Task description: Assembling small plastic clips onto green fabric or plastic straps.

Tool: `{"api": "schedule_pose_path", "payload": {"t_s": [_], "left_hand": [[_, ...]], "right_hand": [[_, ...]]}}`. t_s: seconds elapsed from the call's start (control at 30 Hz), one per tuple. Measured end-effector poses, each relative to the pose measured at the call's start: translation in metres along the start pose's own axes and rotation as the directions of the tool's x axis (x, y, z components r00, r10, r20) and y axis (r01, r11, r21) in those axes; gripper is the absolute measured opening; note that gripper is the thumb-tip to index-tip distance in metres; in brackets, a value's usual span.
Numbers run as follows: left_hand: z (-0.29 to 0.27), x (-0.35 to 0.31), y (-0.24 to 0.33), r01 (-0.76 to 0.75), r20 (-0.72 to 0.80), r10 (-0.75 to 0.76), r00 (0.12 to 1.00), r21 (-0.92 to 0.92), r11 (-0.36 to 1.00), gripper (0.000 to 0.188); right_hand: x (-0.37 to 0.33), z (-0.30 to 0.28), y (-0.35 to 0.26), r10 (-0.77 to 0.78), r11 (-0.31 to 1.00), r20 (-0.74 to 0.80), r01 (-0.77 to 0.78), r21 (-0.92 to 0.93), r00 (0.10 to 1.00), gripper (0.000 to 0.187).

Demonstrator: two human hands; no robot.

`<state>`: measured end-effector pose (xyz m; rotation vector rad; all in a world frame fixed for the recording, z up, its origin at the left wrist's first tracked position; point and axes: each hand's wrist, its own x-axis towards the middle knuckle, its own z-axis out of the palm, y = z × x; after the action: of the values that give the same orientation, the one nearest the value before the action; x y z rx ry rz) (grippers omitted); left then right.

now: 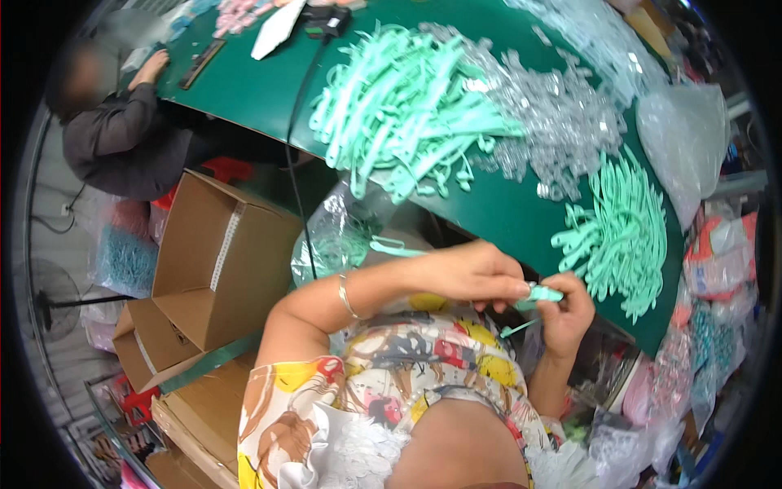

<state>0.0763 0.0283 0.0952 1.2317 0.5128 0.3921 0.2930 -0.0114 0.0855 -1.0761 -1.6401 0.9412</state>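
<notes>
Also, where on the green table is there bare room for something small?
Two patches of the green table are bare: one between the dark flat bar and the black cable, another between the large mint pile, the small mint pile and the near edge. It is crowded where the large pile meets clear plastic pieces.

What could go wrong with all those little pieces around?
The left hand and right hand pinch a small mint-green piece that might slip. The big mint-green pile reaches the edge of the green table, so pieces could slide off. Clear plastic parts lie against that pile and might get mixed in.
</notes>
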Motion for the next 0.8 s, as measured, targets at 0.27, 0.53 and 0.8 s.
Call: {"api": "schedule_pose_path", "payload": {"t_s": [0.27,0.53,0.8], "left_hand": [[-0.035,-0.053,-0.041,0.058,-0.209,0.132,0.969,0.710,0.701,0.026],[-0.047,-0.088,-0.101,0.362,-0.385,-0.048,0.922,0.811,0.459,0.032],[-0.171,-0.128,0.030,0.277,-0.721,0.642,0.260,0.692,0.666,0.023]], "right_hand": [[-0.023,-0.037,0.019,0.333,0.914,0.123,-0.288,-0.286,0.935,0.022],[-0.043,-0.006,0.051,0.276,0.800,0.347,-0.014,-0.600,0.896,0.036],[0.005,-0.007,0.011,0.197,0.919,0.164,-0.124,-0.374,0.967,0.009]]}}
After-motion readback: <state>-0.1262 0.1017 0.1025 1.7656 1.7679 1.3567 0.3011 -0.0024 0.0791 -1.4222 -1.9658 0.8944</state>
